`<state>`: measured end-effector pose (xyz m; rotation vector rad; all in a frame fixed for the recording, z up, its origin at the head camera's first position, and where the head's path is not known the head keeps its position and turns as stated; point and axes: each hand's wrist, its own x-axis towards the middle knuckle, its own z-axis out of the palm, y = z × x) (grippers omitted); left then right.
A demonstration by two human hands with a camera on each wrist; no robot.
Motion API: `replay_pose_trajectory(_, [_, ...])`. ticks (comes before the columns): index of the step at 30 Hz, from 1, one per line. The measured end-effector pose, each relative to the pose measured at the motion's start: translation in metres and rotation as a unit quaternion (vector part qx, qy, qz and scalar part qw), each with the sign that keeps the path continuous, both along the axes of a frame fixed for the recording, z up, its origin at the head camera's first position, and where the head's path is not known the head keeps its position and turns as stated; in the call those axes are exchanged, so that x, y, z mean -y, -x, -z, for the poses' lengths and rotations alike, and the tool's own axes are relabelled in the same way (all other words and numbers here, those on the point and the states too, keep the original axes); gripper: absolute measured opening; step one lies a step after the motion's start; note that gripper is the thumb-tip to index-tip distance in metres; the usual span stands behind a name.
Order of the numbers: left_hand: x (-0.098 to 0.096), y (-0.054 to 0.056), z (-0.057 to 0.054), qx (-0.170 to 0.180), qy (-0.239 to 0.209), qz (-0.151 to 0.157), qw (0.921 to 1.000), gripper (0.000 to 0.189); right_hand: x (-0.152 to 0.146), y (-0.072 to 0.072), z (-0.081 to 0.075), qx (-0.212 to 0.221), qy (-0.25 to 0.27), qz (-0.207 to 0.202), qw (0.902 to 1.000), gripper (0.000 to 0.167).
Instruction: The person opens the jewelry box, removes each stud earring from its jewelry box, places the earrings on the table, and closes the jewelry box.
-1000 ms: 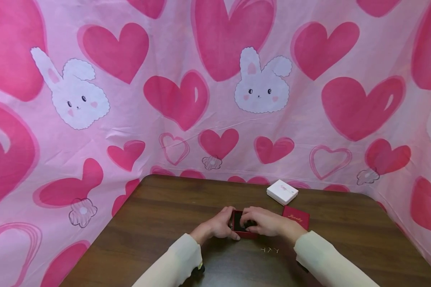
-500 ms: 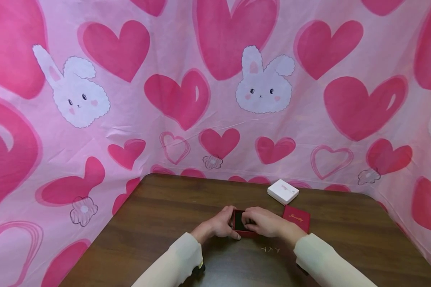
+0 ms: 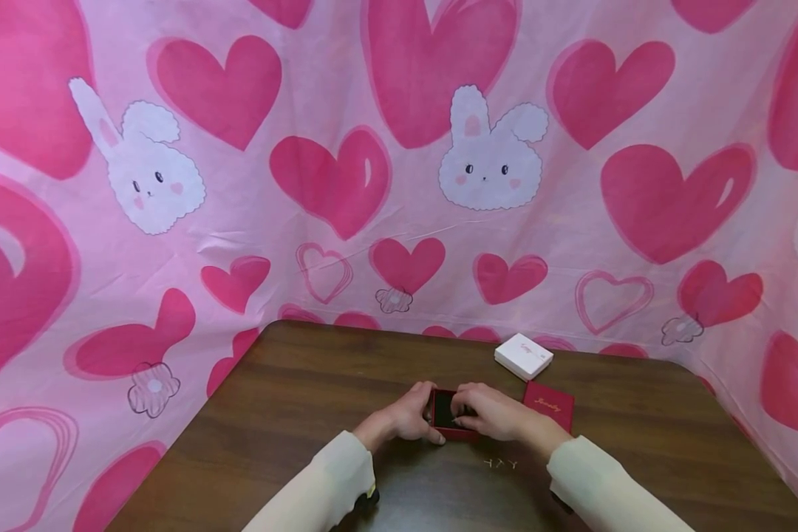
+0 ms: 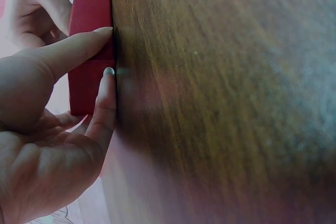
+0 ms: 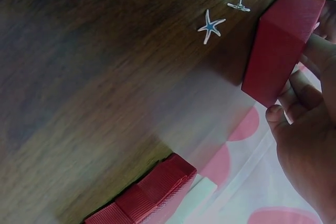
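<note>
My left hand (image 3: 408,415) grips the left side of a small red jewelry box (image 3: 457,435) with a dark insert; in the left wrist view its fingers lie against the red wall (image 4: 86,90). My right hand (image 3: 495,411) is over the box's right half, fingertips pinched together at the insert. A tiny pale glint shows there, apparently a small earring, mostly hidden by the fingers. In the right wrist view, two starfish earrings (image 5: 211,26) and a stud earring (image 5: 240,7) lying sideways rest on the table in front of the box.
The red lid (image 3: 549,405) with gold lettering lies right of the box, beside my right wrist; a ribbon bow (image 5: 152,188) shows on it in the right wrist view. Behind stands a white box (image 3: 523,357). A heart-patterned cloth (image 3: 346,281) hangs beyond the brown table (image 3: 319,369).
My right fingers have shifted slightly to the right over the insert, and a pale glint now shows at their tips. My left hand and the box have stayed in place.
</note>
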<state>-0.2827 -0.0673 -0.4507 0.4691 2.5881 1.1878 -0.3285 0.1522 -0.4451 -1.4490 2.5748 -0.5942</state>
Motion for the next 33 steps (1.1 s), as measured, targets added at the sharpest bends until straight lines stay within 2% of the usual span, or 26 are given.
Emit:
replay_pose_trajectory(7, [0.002, 0.001, 0.001, 0.004, -0.002, 0.001, 1.0, 0.07, 0.0, -0.001, -0.002, 0.012, 0.025, -0.009, 0.9996, 0.007])
replay_pose_trajectory(15, [0.001, 0.001, 0.0, 0.007, -0.003, 0.0, 1.0, 0.071, 0.0, -0.001, -0.009, 0.046, 0.03, 0.013, 0.9984, 0.004])
replay_pose_trajectory(26, [-0.001, -0.002, -0.002, 0.004, -0.004, -0.004, 1.0, 0.069, -0.003, -0.001, -0.01, 0.048, 0.042, 0.013, 0.9979, 0.004])
replay_pose_trajectory(33, [-0.001, -0.001, -0.001, -0.001, 0.0, -0.004, 1.0, 0.068, -0.007, -0.002, -0.015, 0.021, 0.026, 0.013, 0.9994, 0.006])
